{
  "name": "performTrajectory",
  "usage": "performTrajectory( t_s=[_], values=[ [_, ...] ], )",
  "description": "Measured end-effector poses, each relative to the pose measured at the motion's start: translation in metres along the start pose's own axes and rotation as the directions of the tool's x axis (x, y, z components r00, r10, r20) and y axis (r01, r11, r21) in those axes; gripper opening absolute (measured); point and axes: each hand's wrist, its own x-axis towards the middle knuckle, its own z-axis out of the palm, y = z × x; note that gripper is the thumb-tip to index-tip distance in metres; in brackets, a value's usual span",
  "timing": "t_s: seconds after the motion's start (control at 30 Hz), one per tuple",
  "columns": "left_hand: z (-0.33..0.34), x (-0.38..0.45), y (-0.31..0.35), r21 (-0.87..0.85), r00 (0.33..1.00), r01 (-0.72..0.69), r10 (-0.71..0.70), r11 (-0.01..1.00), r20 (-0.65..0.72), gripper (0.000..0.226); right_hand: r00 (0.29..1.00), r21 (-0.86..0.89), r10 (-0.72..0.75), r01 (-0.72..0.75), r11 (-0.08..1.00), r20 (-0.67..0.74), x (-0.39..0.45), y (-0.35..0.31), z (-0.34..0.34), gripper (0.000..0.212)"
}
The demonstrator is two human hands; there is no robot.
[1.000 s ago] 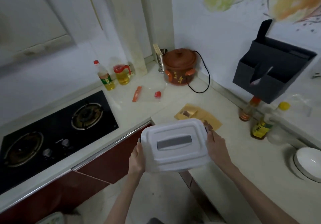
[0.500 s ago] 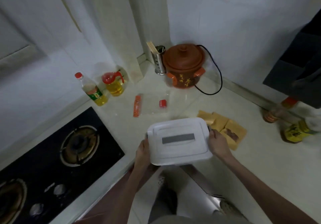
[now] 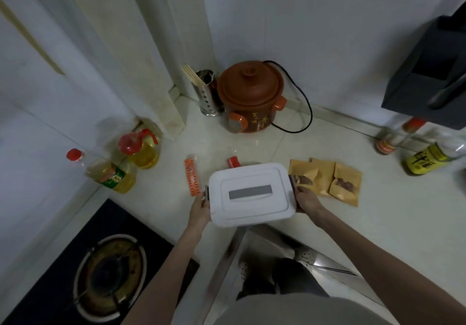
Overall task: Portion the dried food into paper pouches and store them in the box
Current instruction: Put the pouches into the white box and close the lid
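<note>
I hold a white lidded box [image 3: 249,193] with a grey handle strip on its lid, above the inner corner of the counter. My left hand [image 3: 200,210] grips its left end and my right hand [image 3: 306,199] grips its right end. Just right of the box, several brown paper pouches [image 3: 325,179] lie on the counter, with dark dried food showing through their windows. A clear bag with a red clip [image 3: 233,161] lies flat behind the box, partly hidden by it.
A brown clay cooker [image 3: 249,97] with a black cord stands in the corner beside a metal chopstick holder [image 3: 206,92]. Oil bottles [image 3: 111,173] stand left, sauce bottles [image 3: 426,160] right. A gas hob [image 3: 108,276] lies lower left; a dark wall rack [image 3: 428,72] hangs right.
The box has been carried forward over the counter's corner toward the pouches, and the view has tilted further down; both hands keep their grip on its ends.
</note>
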Motion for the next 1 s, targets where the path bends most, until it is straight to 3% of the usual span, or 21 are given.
performTrajectory(
  t_s=[0.1,0.17,0.23,0.3,0.37,0.43,0.53,0.67,0.8,1.0],
  values=[
    [-0.006,0.009,0.001,-0.052,0.998,-0.054,0.053,0.997,-0.018,0.056,0.999,0.011,-0.009,0.009,1.000,-0.044,0.004,-0.008,0.001,0.040],
    [-0.008,0.012,0.001,0.094,0.988,-0.137,0.143,0.986,-0.059,0.053,0.985,-0.148,-0.096,0.074,0.986,-0.146,0.004,-0.014,0.002,0.046],
    [-0.008,0.013,-0.002,0.323,0.955,-0.224,0.273,0.920,-0.115,0.043,0.947,-0.303,-0.214,0.137,0.943,-0.239,0.003,-0.017,0.006,0.037],
    [-0.007,0.015,0.003,0.430,0.939,-0.229,0.314,0.873,-0.138,0.036,0.929,-0.372,-0.302,0.208,0.905,-0.216,0.000,-0.022,0.012,0.021],
    [-0.007,0.018,0.009,0.416,0.954,-0.206,0.276,0.886,-0.116,0.028,0.935,-0.393,-0.310,0.224,0.892,-0.173,-0.002,-0.027,0.018,0.013],
    [-0.007,0.018,0.013,0.351,0.968,-0.191,0.236,0.917,-0.089,0.023,0.940,-0.390,-0.296,0.210,0.896,-0.173,-0.001,-0.030,0.024,0.020],
    [-0.006,0.015,0.017,0.299,0.968,-0.210,0.241,0.931,-0.069,0.020,0.947,-0.421,-0.264,0.167,0.892,-0.182,0.000,-0.033,0.029,0.014],
    [-0.006,0.015,0.016,0.292,0.964,-0.236,0.260,0.927,-0.049,0.022,0.938,-0.437,-0.295,0.191,0.879,-0.184,-0.001,-0.031,0.031,0.021],
    [-0.004,0.013,0.023,0.344,0.935,-0.295,0.344,0.891,-0.089,0.038,0.917,-0.402,-0.351,0.254,0.880,-0.190,-0.004,-0.032,0.027,0.020],
    [0.010,0.013,0.052,0.361,0.868,-0.414,0.482,0.836,-0.122,0.034,0.883,-0.331,-0.388,0.295,0.896,-0.263,-0.012,-0.031,0.006,0.021]
  ],
)
